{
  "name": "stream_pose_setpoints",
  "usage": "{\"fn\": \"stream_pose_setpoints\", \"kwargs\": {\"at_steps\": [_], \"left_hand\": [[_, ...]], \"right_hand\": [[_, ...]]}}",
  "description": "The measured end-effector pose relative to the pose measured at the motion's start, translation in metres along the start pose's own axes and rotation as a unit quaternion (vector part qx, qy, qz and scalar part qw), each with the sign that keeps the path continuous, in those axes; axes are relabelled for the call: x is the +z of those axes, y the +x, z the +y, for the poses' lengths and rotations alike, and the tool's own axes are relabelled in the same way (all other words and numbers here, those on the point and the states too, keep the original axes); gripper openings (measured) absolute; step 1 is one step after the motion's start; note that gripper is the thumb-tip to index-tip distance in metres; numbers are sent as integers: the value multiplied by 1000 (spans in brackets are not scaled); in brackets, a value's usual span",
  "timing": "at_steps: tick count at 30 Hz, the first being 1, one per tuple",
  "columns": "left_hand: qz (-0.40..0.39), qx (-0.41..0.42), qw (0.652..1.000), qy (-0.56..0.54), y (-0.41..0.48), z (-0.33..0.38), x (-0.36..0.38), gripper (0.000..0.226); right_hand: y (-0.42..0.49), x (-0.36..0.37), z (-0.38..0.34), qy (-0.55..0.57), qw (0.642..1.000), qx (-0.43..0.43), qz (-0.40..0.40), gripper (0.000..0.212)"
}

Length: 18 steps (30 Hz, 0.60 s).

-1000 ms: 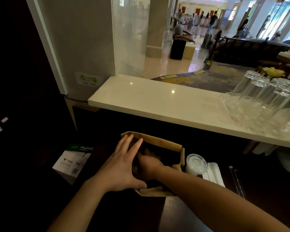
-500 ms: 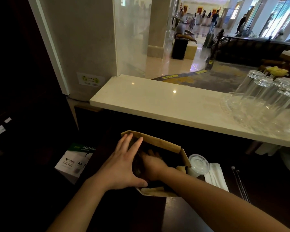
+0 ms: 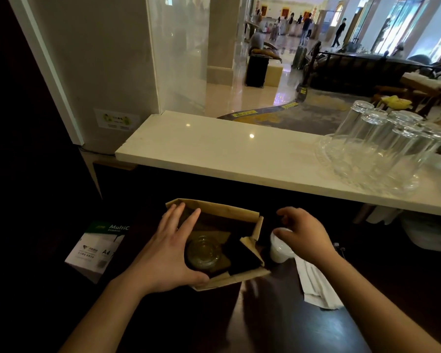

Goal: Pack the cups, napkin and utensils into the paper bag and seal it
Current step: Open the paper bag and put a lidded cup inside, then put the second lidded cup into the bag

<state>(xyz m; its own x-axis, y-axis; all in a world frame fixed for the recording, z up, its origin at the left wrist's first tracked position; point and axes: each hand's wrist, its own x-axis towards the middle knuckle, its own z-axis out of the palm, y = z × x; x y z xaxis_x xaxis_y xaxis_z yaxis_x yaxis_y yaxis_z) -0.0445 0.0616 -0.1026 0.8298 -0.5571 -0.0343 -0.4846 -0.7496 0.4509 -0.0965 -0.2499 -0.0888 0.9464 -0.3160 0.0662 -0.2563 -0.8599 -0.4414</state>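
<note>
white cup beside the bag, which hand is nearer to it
Right. The right hand is over the white cup, fingers curled at its top. The left hand is across the paper bag, on the bag's far side from the cup.

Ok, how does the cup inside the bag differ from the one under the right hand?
The cup in the bag sits inside the paper bag, beside the left hand that steadies the bag; the white cup stands outside on the dark counter, right of the bag. The bagged cup looks dim and amber in shadow; the outside one looks pale. The right hand is closing over the outside cup; nothing grips the bagged one. Both are round with clear lids.
</note>
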Motion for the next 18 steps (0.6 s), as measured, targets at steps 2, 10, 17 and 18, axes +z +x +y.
{"fn": "stream_pose_setpoints", "kwargs": {"at_steps": [2, 10, 17, 18], "left_hand": [[0, 2, 1000, 2, 0, 3, 1, 133], [4, -4, 1000, 8, 1, 8, 3, 132], [5, -10, 1000, 17, 4, 13, 5, 134], [5, -10, 1000, 16, 4, 14, 6, 134]], "right_hand": [[12, 19, 29, -98, 990, 46, -91, 83], [39, 72, 72, -115, 974, 93, -173, 102], [19, 42, 54, -29, 994, 68, -86, 92], [14, 29, 47, -13, 996, 56, -65, 91]]}}
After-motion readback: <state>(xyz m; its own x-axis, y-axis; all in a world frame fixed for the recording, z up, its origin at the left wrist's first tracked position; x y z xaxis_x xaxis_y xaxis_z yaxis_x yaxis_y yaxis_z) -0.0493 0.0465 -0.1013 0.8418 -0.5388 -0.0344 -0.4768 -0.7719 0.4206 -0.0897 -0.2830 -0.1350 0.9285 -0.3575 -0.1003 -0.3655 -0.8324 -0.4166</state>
